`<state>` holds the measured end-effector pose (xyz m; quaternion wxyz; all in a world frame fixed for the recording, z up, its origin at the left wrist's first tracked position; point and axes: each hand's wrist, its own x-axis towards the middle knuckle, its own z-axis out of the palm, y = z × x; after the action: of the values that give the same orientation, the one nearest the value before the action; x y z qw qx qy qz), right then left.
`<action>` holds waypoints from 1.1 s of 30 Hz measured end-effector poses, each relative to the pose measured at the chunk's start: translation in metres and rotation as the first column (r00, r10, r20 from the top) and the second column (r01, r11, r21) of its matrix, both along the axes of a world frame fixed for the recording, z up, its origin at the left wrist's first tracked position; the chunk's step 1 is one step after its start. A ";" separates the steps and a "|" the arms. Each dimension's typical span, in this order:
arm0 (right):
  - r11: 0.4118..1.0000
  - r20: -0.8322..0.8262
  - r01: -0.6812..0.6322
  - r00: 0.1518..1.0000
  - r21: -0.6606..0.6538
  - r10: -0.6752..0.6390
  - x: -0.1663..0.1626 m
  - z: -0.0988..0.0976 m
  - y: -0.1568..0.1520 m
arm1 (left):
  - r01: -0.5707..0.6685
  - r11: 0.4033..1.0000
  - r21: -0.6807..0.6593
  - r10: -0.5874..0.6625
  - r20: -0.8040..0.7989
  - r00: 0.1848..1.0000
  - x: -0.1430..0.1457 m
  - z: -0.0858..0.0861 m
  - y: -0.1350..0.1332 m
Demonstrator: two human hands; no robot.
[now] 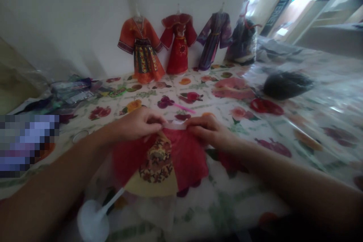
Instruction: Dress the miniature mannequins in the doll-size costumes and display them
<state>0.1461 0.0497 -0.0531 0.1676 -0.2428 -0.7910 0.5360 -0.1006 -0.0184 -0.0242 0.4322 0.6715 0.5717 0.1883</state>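
Note:
A small doll skirt, red with a pale yellow flowered panel and a whitish waistband, is spread over the table in front of me. My left hand pinches the waistband at its left end, thumb and fingers together. At the other end of the band, my right hand grips it the same way. Partly under the skirt's lower left edge lies a white stand with a round base and a thin stem.
Three dressed doll stands, one in an orange robe, one in a red robe, one in a purple robe, line the wall. A dark bagged bundle, red ribbon and pink stick lie on the fruit-print tablecloth.

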 end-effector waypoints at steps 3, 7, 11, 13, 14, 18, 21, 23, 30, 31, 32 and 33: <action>0.999 -0.016 0.021 1.000 -0.027 -0.021 -0.001 0.001 -0.001 | 0.008 1.000 0.007 -0.008 0.005 1.000 0.002 -0.001 0.000; 0.999 -0.027 0.034 0.999 0.031 -0.034 -0.004 -0.002 -0.001 | -0.009 0.995 0.100 0.006 0.029 1.000 0.007 -0.005 0.000; 0.994 -0.012 0.042 0.999 0.104 -0.041 -0.004 -0.005 0.001 | -0.029 0.995 0.095 0.030 -0.008 1.000 0.006 -0.006 0.000; 0.999 0.003 0.027 1.000 0.024 -0.027 -0.002 -0.007 0.002 | -0.023 0.999 0.047 0.024 -0.033 0.999 0.002 -0.003 0.001; 1.000 0.007 0.016 1.000 -0.025 -0.016 -0.002 -0.007 0.003 | -0.021 0.999 0.033 0.022 -0.038 0.999 0.001 -0.001 0.001; 0.989 -0.018 -0.003 1.000 -0.147 0.001 -0.002 -0.009 0.004 | -0.106 0.975 0.194 0.126 -0.095 0.987 0.001 0.006 0.000; 0.974 -0.058 -0.014 0.998 -0.226 0.001 -0.004 -0.010 0.002 | -0.180 0.894 0.411 0.259 -0.146 0.955 0.013 0.011 -0.007; 0.955 -0.100 -0.023 0.995 -0.295 -0.007 -0.004 -0.009 -0.001 | -0.129 0.894 0.429 0.205 -0.134 0.970 0.024 0.014 -0.014; 0.926 -0.217 -0.095 0.976 -0.365 0.015 -0.006 -0.010 -0.009 | 0.062 0.904 0.423 0.036 -0.219 0.975 0.046 0.010 -0.026; 0.927 -0.221 -0.096 0.975 -0.363 0.014 -0.005 -0.010 -0.009 | 0.061 0.900 0.432 0.038 -0.218 0.975 0.047 0.009 -0.025; 0.927 -0.220 -0.092 0.975 -0.364 0.010 -0.005 -0.010 -0.009 | 0.059 0.897 0.438 0.040 -0.213 0.976 0.047 0.009 -0.025; 0.925 -0.219 -0.091 0.976 -0.368 0.008 -0.005 -0.011 -0.009 | 0.055 0.894 0.446 0.043 -0.207 0.977 0.047 0.008 -0.024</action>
<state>0.1408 0.0406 -0.0639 0.1880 -0.1915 -0.6569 0.7046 -0.0539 -0.0428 -0.0161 0.2028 0.7709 0.5535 0.2414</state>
